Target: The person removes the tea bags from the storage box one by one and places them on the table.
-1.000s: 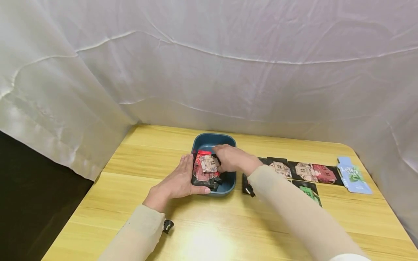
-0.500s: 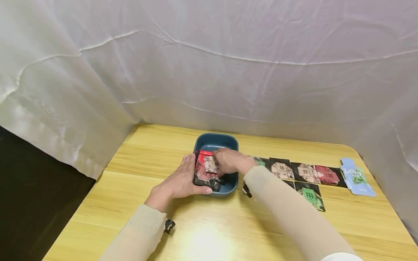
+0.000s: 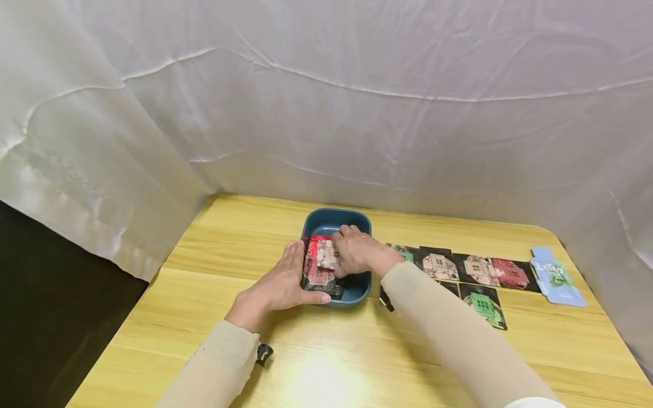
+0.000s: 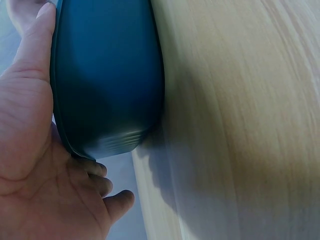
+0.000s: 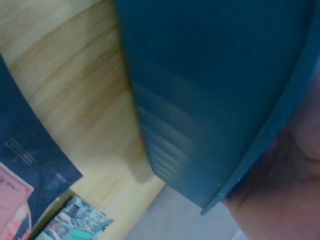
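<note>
A dark blue plastic bin (image 3: 368, 286) stands on the table with several sachets in it. On top shows a black and red sachet (image 3: 320, 276), overlapped by a smaller-looking cream floral sachet (image 3: 325, 254). My left hand (image 3: 278, 283) rests along the bin's left rim with straight fingers, the thumb lying over the front rim. In the left wrist view its palm sits beside the bin's wall (image 4: 107, 75). My right hand (image 3: 354, 251) reaches inside the bin with curled fingers and pinches the right edge of the cream floral sachet; its fingertips are hidden.
Right of the bin lie rows of flat sachets, among them a cream one (image 3: 440, 265), a red one (image 3: 512, 274) and a green one (image 3: 482, 305). A light blue packet (image 3: 558, 277) lies at the far right. A pale curtain (image 3: 357, 124) hangs behind the wooden table (image 3: 326, 357).
The cream floral sachet has turned and shifted slightly within the bin under my right hand. My right fingers moved a little lower into the bin. My left hand stays at the rim.
</note>
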A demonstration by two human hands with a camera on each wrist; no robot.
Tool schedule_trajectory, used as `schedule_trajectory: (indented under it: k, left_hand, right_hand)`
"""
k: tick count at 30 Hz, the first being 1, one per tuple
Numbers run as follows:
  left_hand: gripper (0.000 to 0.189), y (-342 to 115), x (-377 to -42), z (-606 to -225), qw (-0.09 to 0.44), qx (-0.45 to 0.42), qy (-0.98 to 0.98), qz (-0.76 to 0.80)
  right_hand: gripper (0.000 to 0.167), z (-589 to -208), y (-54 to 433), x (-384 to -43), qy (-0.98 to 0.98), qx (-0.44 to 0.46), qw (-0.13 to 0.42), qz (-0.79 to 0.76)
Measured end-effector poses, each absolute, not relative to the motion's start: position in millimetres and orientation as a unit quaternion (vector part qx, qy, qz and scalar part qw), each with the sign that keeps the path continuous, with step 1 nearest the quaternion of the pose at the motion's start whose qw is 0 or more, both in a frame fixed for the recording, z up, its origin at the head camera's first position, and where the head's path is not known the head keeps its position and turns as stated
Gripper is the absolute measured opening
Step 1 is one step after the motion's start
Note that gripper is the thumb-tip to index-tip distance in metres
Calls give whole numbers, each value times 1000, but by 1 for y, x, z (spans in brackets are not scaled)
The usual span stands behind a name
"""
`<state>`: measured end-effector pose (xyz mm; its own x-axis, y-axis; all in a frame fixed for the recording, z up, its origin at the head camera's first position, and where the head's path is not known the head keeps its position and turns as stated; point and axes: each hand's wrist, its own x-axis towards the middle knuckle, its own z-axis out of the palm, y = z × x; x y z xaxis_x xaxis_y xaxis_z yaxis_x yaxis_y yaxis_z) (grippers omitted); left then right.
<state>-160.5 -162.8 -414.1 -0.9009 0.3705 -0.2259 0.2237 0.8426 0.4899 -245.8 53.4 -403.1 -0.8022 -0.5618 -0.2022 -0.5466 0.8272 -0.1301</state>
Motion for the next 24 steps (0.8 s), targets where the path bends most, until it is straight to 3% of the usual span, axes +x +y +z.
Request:
schedule_trajectory:
  k: [14,24]
  left_hand:
    - [140,-162,-161,-414,161,158,946,234]
    - [142,-163,-164,-417,155,156,944,245]
  right_hand:
    - [83,-372,72,-223,942,-332,2,-44]
    - [82,-362,113,-205,946,-315,-26,-64]
